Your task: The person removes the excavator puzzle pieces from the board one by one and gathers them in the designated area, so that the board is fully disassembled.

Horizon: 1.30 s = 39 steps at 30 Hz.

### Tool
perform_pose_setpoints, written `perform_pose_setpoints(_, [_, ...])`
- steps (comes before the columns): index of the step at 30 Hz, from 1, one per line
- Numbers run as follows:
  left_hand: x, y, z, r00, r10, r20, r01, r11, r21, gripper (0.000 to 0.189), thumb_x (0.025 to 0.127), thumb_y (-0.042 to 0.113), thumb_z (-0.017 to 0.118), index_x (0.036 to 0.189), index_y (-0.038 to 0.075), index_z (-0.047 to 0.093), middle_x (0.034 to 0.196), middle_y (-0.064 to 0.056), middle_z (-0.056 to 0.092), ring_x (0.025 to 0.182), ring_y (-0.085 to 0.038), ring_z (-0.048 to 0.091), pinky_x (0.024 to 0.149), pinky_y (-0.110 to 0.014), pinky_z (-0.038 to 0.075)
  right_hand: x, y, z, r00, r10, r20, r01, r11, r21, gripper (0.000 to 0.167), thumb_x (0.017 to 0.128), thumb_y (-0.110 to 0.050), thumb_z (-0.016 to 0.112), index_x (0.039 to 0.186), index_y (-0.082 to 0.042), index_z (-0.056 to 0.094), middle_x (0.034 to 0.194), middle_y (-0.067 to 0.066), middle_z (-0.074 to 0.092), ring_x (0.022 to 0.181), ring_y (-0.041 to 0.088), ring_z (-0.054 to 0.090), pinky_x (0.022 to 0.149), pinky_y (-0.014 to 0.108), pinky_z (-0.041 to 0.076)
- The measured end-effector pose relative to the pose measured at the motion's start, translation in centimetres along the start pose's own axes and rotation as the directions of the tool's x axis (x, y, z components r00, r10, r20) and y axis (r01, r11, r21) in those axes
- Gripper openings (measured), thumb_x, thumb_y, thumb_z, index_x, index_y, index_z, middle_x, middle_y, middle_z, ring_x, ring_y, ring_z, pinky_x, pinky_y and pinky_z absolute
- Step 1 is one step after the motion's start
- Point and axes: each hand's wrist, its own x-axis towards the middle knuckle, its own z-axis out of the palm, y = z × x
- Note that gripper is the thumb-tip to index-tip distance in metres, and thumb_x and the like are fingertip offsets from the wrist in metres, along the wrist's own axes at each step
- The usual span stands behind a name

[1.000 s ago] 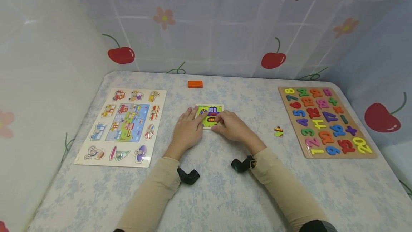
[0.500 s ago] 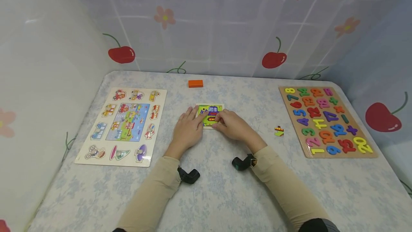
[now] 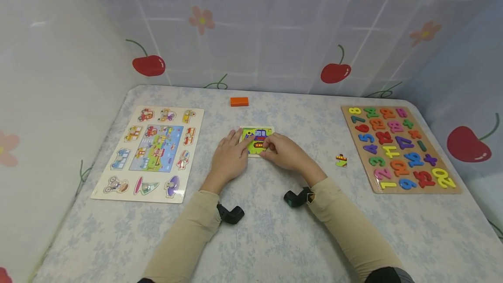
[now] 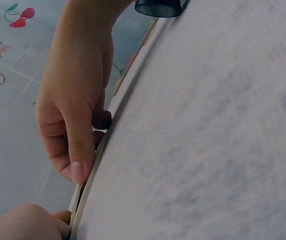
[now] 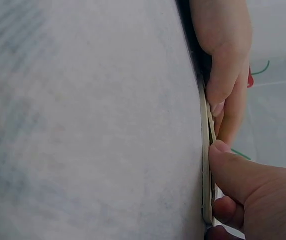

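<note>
A small square jigsaw puzzle (image 3: pixel 258 133), with a blue and red vehicle on a yellow-green ground, lies in a pale wooden frame at mid-table. My left hand (image 3: pixel 229 156) rests on its left side, index finger stretched across the picture. At the lower right of the puzzle, my right hand (image 3: pixel 284 152) pinches a puzzle piece between thumb and fingers; most of that piece is hidden. In the right wrist view, a thin gap shows between the piece (image 5: pixel 211 125) and the frame (image 5: pixel 205 165) beneath it. A loose puzzle piece (image 3: pixel 341 160) lies to the right.
Left of the hands lies a peg puzzle board (image 3: pixel 188 187) with vehicles and toys. On the right is a brown board (image 3: pixel 363 178) of colourful numbers and signs. An orange block (image 3: pixel 239 101) sits near the table's back edge, before a patterned curtain (image 3: pixel 251 34).
Both hands stay at the puzzle with almost no movement. The whole head view has shifted very slightly; the loose piece, boards and block keep their places.
</note>
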Motion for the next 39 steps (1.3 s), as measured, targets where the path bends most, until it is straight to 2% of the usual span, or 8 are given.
perform_pose_setpoints(7, [0.0, 0.0, -0.1, 1.000, 0.005, 0.004, -0.005, 1.000, 0.005, 0.047, 0.105, 0.029, 0.033, 0.151, 0.035, 0.043, 0.166, -0.004, 0.024, 0.155, -0.028, 0.017, 0.126, -0.047, 0.017, 0.1, 0.0, -0.4, 0.999, -0.026, 0.046, 0.027, 1.000, -0.016, 0.022, 0.096, -0.031, 0.066, 0.102, -0.011, 0.059, 0.087, 0.003, 0.051, 0.078, 0.015, 0.047, 0.069, 0.030, 0.039])
perform_pose_setpoints(14, [0.1, 0.0, 0.0, 1.000, 0.006, 0.006, -0.006, 1.000, -0.011, 0.047, 0.105, 0.030, 0.034, 0.150, 0.035, 0.043, 0.166, -0.004, 0.024, 0.155, -0.028, 0.017, 0.126, -0.048, 0.017, 0.3, 0.2, -0.8, 0.995, -0.051, 0.081, 0.051, 0.999, 0.014, 0.018, 0.098, -0.027, 0.064, 0.101, -0.010, 0.058, 0.086, 0.003, 0.051, 0.078, 0.015, 0.046, 0.069, 0.030, 0.038])
perform_pose_setpoints(27, [0.1, 0.0, -0.9, 0.999, 0.009, 0.048, -0.010, 1.000, 0.008, 0.051, 0.103, 0.026, 0.031, 0.152, 0.036, 0.040, 0.166, -0.003, 0.022, 0.155, -0.027, 0.017, 0.126, -0.046, 0.017, 0.3, 0.1, -1.0, 0.996, -0.048, 0.075, 0.046, 0.998, 0.035, 0.019, 0.098, -0.027, 0.063, 0.103, -0.010, 0.058, 0.085, 0.003, 0.049, 0.078, 0.016, 0.046, 0.069, 0.031, 0.039])
perform_pose_setpoints(33, [0.2, -0.4, -1.2, 0.998, 0.042, 0.049, -0.043, 0.998, 0.037, 0.051, 0.102, 0.024, 0.032, 0.150, 0.037, 0.043, 0.166, -0.002, 0.025, 0.154, -0.028, 0.021, 0.125, -0.047, 0.020, 0.4, 0.2, -1.0, 0.994, -0.077, 0.072, 0.073, 0.996, 0.052, 0.027, 0.099, -0.027, 0.062, 0.119, -0.009, 0.059, 0.086, 0.003, 0.052, 0.076, 0.015, 0.046, 0.069, 0.030, 0.040])
perform_pose_setpoints(39, [0.3, -0.9, -1.2, 0.995, 0.061, 0.075, -0.058, 0.998, -0.034, 0.051, 0.101, 0.023, 0.032, 0.150, 0.036, 0.044, 0.166, -0.002, 0.024, 0.155, -0.027, 0.015, 0.126, -0.046, 0.015, 0.3, -0.1, -0.8, 0.983, -0.160, 0.089, 0.162, 0.987, -0.014, 0.034, 0.102, -0.023, 0.056, 0.133, -0.010, 0.060, 0.103, 0.004, 0.059, 0.089, 0.017, 0.053, 0.081, 0.034, 0.046])
